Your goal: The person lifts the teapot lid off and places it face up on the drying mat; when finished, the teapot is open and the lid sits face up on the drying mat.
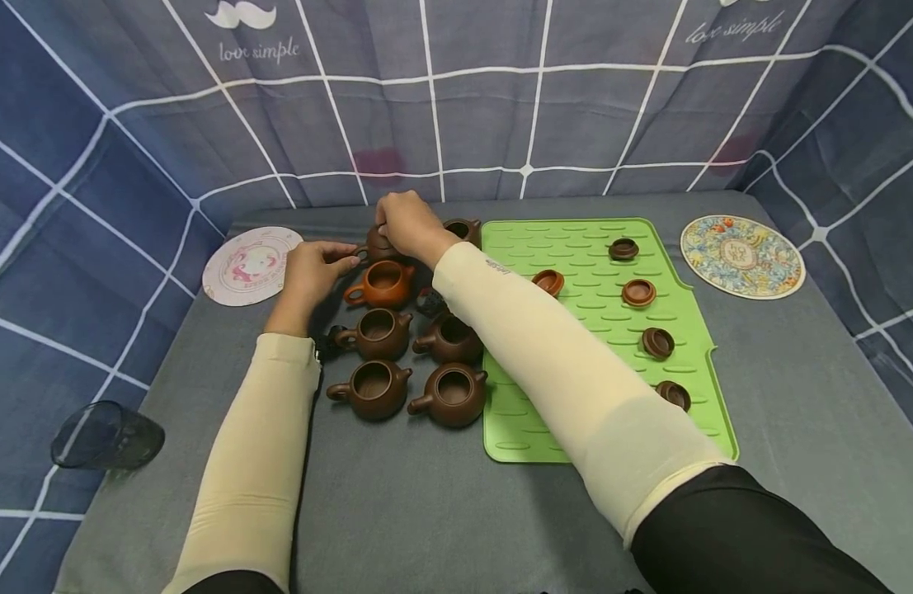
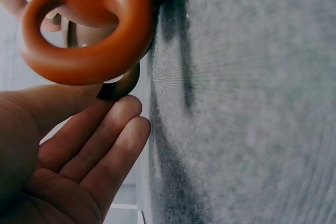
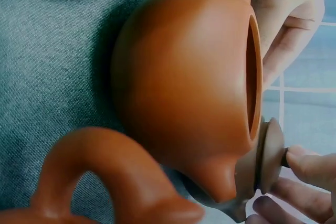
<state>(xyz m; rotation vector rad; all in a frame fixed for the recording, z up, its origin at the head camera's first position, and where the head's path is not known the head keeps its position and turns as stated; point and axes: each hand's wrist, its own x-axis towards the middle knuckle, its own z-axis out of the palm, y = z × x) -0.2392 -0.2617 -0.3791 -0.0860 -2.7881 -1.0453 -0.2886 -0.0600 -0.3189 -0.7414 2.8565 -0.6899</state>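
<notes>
At the back left of the group, a brown teapot (image 1: 377, 246) is partly hidden by my right hand. My left hand (image 1: 317, 268) pinches its dark handle (image 2: 126, 83) between thumb and fingers. From above, my right hand (image 1: 407, 221) pinches the knob of a brown lid (image 3: 273, 156) at the teapot's mouth. The right wrist view does not show whether the lid is fully seated. Just in front stands an orange-brown teapot (image 1: 386, 284), its mouth uncovered, its handle close to my left thumb.
Several lidless brown teapots (image 1: 372, 388) stand in two columns. Lids, one being a reddish-brown lid (image 1: 548, 282), lie on a green mat (image 1: 515, 450). Round coasters, one pink (image 1: 250, 266) and one patterned (image 1: 742, 256), flank them. A dark glass (image 1: 107, 435) lies tipped at the left edge.
</notes>
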